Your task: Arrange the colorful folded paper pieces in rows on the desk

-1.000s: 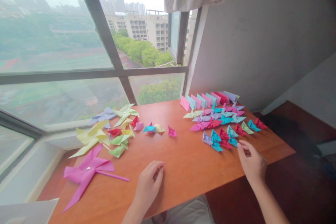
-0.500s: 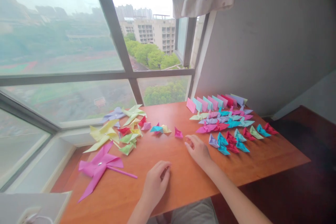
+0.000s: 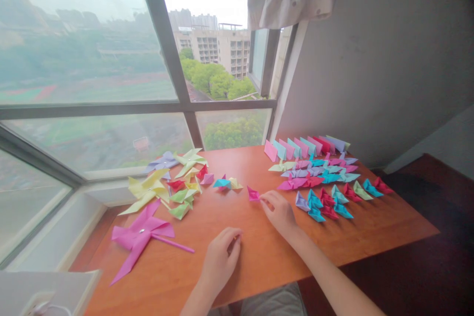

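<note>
A small magenta paper boat (image 3: 254, 194) sits near the middle of the wooden table (image 3: 266, 252). My right hand (image 3: 277, 211) pinches its right-hand edge between thumb and fingertips. Nearer to me, my left hand (image 3: 222, 252) rests on the table, its fingers loosely curled in toward the thumb, with nothing visible in them. Left of the magenta boat lie a blue folded boat (image 3: 222, 183) and a cream folded piece (image 3: 235, 184), side by side. Close to my right wrist, on its right, stands a lilac paper boat (image 3: 302, 202).
Several paper boats (image 3: 328, 202), paper cranes (image 3: 309, 173) and upright folded papers (image 3: 296, 148) stand in rows at right. At left lie a magenta pinwheel (image 3: 142, 232), a yellow pinwheel (image 3: 146, 190) and green folded pieces (image 3: 181, 202). A window (image 3: 229, 128) borders the far side.
My right hand has closed its fingertips on the magenta boat, which has turned slightly. My left hand stays where it was. The whole view has shifted a little.
</note>
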`<state>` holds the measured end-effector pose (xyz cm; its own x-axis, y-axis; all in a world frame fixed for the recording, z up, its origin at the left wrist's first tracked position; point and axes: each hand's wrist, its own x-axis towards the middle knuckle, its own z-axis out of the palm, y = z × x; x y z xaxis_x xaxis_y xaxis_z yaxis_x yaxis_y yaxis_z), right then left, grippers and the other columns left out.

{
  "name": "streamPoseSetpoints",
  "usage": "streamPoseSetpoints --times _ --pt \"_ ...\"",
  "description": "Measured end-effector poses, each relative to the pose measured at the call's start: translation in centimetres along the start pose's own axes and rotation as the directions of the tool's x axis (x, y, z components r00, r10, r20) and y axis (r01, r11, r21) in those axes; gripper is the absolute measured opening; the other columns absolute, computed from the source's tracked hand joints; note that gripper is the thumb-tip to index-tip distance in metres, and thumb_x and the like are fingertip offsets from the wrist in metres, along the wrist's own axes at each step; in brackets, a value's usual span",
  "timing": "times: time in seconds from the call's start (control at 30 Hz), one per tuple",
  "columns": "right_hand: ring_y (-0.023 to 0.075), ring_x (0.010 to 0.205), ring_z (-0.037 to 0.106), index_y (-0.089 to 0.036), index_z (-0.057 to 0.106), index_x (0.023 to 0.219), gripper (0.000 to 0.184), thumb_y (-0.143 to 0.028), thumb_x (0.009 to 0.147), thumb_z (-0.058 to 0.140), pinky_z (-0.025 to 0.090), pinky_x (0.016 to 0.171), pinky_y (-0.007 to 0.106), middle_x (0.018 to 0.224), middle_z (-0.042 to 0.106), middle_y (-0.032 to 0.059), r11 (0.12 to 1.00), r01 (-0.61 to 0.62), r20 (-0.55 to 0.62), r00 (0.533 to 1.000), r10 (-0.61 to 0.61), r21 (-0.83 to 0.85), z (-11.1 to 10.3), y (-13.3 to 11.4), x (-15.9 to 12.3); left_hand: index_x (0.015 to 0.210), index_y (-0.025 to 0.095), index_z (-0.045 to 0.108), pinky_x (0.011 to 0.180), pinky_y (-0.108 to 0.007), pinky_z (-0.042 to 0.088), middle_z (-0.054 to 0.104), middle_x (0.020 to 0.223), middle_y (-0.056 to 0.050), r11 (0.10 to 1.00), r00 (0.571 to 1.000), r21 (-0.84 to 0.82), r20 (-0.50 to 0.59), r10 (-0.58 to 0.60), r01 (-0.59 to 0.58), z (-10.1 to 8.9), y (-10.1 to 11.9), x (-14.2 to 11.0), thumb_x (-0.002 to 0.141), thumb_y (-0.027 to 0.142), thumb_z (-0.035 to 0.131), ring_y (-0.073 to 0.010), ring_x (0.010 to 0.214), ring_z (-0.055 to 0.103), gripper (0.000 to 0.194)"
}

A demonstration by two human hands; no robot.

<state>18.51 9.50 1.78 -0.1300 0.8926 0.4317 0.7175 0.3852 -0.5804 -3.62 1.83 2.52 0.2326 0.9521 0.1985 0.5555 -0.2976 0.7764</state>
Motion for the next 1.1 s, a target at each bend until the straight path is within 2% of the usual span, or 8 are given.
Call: streamPoseSetpoints --times 0.13,0.3,0.47,0.57,0.67,0.8,0.93,1.1 --pt "0.0169 0.075 0.064 -0.022 0.069 0.093 0.022 -0.027 0.095 0.048 0.052 0.068 0.027 0.088 0.069 0.0050 0.999 0.013 -0.028 1.000 -0.012 0.046 -2.8 -0.2 -2.5 0.093 0.021 0.068 0.073 -0.029 0.054 0.072 0.088 -0.006 1.000 1.000 0.004 -0.001 0.010 -0.010 0.0 -0.1 0.0 0.091 0.021 0.049 -0.0197 0.080 0.068 0.019" --pt "0.0184 0.077 0.066 -0.022 0.069 0.091 0.020 -0.031 0.095 0.051 0.054 0.072 0.030 0.090 0.071 0.0067 0.996 -0.079 -0.203 0.977 0.070 -0.035 -8.7 0.8 -5.5 0.094 0.021 0.068 0.070 -0.029 0.054 0.072 0.087 -0.007 0.999 1.000 0.028 0.007 0.023 -0.023 0.0 -0.4 0.1 0.092 0.024 0.049 -0.0196 0.077 0.068 0.019" --pt "0.0217 0.083 0.067 -0.021 0.071 0.092 0.027 -0.042 0.092 0.054 0.053 0.080 0.033 0.094 0.072 0.0094 0.940 -0.248 -0.408 0.903 0.137 -0.234 -15.4 4.6 -7.9 0.093 0.022 0.068 0.070 -0.029 0.055 0.072 0.087 -0.006 0.998 0.999 0.041 0.008 0.042 -0.043 -0.1 -0.4 0.2 0.091 0.025 0.050 -0.0197 0.077 0.069 0.018" --pt "0.0206 0.076 0.066 -0.019 0.072 0.093 0.034 -0.046 0.091 0.051 0.052 0.077 0.033 0.095 0.072 0.0102 0.878 -0.348 -0.478 0.863 0.164 -0.329 -18.0 8.1 -9.5 0.093 0.022 0.068 0.070 -0.029 0.056 0.073 0.087 -0.006 0.998 0.999 0.044 -0.001 0.054 -0.053 -0.1 -0.4 0.3 0.091 0.025 0.050 -0.0201 0.078 0.069 0.018" --pt "0.0200 0.071 0.065 -0.018 0.072 0.094 0.038 -0.048 0.091 0.049 0.050 0.071 0.032 0.093 0.073 0.0103 0.827 -0.406 -0.501 0.846 0.180 -0.389 -19.1 11.7 -11.1 0.092 0.022 0.069 0.070 -0.029 0.056 0.073 0.087 -0.006 0.997 0.998 0.050 -0.010 0.055 -0.055 -0.2 -0.3 0.3 0.091 0.026 0.051 -0.0205 0.078 0.070 0.019" --pt "0.0211 0.073 0.066 -0.017 0.072 0.093 0.040 -0.049 0.090 0.048 0.049 0.069 0.032 0.093 0.073 0.0103 0.808 -0.423 -0.469 0.858 0.211 -0.410 -18.7 15.1 -12.8 0.092 0.022 0.069 0.071 -0.030 0.057 0.073 0.087 -0.006 0.997 0.998 0.054 -0.018 0.054 -0.053 -0.2 -0.2 0.4 0.091 0.026 0.050 -0.0206 0.079 0.070 0.019" --pt "0.0210 0.072 0.066 -0.018 0.072 0.094 0.042 -0.051 0.090 0.048 0.048 0.067 0.032 0.095 0.073 0.0102 0.798 -0.436 -0.451 0.861 0.236 -0.416 -18.0 16.8 -13.4 0.091 0.022 0.069 0.070 -0.030 0.057 0.073 0.086 -0.006 0.997 0.998 0.057 -0.023 0.057 -0.056 -0.3 0.0 0.4 0.091 0.027 0.051 -0.0205 0.078 0.070 0.019" --pt "0.0222 0.076 0.067 -0.018 0.072 0.094 0.044 -0.052 0.089 0.046 0.049 0.069 0.033 0.094 0.073 0.0115 0.811 -0.424 -0.433 0.869 0.239 -0.403 -17.7 17.4 -12.9 0.090 0.023 0.069 0.070 -0.030 0.058 0.073 0.086 -0.006 0.997 0.998 0.054 -0.020 0.054 -0.053 -0.3 0.1 0.4 0.091 0.030 0.051 -0.0210 0.077 0.070 0.020"
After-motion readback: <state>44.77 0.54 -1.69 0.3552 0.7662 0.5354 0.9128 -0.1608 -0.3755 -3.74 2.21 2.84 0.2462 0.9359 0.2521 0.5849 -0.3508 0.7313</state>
